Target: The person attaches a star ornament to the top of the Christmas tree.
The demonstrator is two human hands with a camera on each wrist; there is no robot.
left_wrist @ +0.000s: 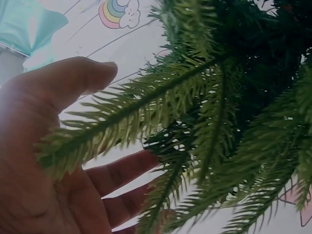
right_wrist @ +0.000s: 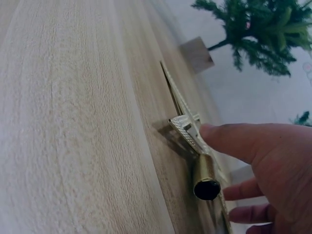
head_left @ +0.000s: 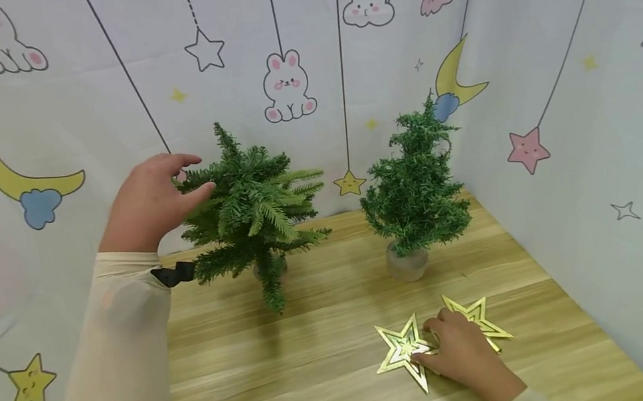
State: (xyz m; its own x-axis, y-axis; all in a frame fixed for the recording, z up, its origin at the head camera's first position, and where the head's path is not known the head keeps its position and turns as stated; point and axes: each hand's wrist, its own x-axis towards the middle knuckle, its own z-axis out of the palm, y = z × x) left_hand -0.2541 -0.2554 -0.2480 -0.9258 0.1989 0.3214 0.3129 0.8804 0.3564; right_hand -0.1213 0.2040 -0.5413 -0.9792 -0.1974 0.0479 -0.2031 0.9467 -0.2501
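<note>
My left hand (head_left: pixel 146 198) is at the upper left side of the left artificial Christmas tree (head_left: pixel 249 202). Its thumb and fingers are spread apart around a light green branch tip (left_wrist: pixel 126 112), with a gap between them. On the table, my right hand (head_left: pixel 466 350) holds one point of a gold star tree topper (head_left: pixel 405 349) between thumb and fingers. The topper's short round tube (right_wrist: pixel 205 178) shows below the thumb in the right wrist view. A second gold star topper (head_left: pixel 483 318) lies just behind the right hand, partly covered by it.
Another small artificial tree (head_left: pixel 416 182) stands at the back right on a pale round base (head_left: pixel 407 262). The wood-grain table (head_left: pixel 228 372) meets a white printed curtain (head_left: pixel 300 22) behind and on the right. A black device (head_left: pixel 174 274) sits at the left wrist.
</note>
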